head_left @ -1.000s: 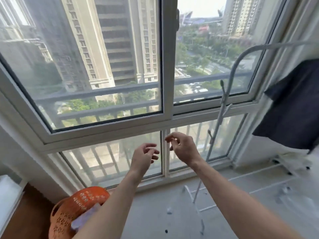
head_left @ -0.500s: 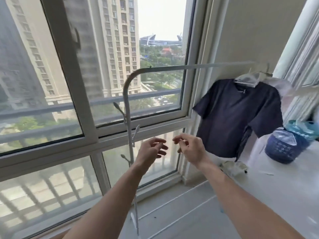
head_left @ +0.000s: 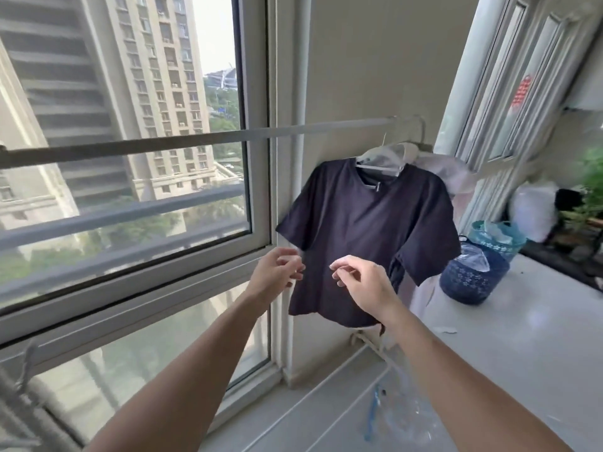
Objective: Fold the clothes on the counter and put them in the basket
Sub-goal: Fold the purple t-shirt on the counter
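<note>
A dark navy T-shirt point(head_left: 365, 230) hangs on a white hanger point(head_left: 381, 158) from a grey clothes rail point(head_left: 195, 138) by the wall. Both my arms are stretched toward it. My left hand point(head_left: 277, 272) is level with the shirt's lower left edge, fingers loosely curled and holding nothing. My right hand point(head_left: 362, 282) is in front of the shirt's lower part, fingers apart and empty. A dark blue basket point(head_left: 473, 278) stands on the white counter point(head_left: 528, 337) to the right of the shirt. A pale garment point(head_left: 456, 174) hangs behind the shirt.
A large window point(head_left: 130, 158) fills the left side. A teal basket point(head_left: 496, 239) and a white bag point(head_left: 535, 207) stand behind the blue basket, with green plants point(head_left: 590, 184) at the far right. The rack's white base bars point(head_left: 368, 344) lie on the floor below the shirt.
My view has swung right, away from the window and an orange basket on the floor. The hanging T-shirt and counter have come to the middle, and both hands have come up close to the shirt.
</note>
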Demonstrator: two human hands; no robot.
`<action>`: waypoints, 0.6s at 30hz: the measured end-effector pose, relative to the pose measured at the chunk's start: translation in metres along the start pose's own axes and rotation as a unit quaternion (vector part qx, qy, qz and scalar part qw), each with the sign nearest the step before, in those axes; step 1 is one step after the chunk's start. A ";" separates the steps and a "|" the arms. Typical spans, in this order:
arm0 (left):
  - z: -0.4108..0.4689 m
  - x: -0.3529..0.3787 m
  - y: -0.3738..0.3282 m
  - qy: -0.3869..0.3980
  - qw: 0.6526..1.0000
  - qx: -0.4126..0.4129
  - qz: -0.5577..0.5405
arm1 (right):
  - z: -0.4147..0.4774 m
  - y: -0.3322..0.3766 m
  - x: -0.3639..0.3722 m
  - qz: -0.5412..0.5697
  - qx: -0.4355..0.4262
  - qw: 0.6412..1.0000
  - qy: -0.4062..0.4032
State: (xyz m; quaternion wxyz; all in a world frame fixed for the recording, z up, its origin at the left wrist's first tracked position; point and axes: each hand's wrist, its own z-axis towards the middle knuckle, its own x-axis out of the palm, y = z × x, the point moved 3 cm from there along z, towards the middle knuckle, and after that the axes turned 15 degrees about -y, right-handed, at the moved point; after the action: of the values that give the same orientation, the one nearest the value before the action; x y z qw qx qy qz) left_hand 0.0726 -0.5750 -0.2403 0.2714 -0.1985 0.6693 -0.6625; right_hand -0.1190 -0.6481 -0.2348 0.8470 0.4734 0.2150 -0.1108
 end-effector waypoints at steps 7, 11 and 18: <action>0.139 0.095 -0.023 0.001 1.000 -0.016 0.003 | 0.178 -0.052 -0.018 -0.059 -0.018 0.997 0.037; 0.199 0.142 -0.048 0.009 1.000 -0.004 0.027 | 0.262 -0.073 -0.037 -0.066 -0.034 0.997 -0.004; 0.278 0.219 -0.069 -0.045 0.995 0.042 0.076 | 0.382 -0.128 -0.065 -0.138 -0.061 0.979 -0.134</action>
State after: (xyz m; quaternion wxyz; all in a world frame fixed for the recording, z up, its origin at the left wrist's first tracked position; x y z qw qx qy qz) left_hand 0.0710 -0.9311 -0.1869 0.3590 -0.1653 0.6412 -0.6578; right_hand -0.1278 -1.0413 -0.1257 0.8719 0.3676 0.1692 -0.2758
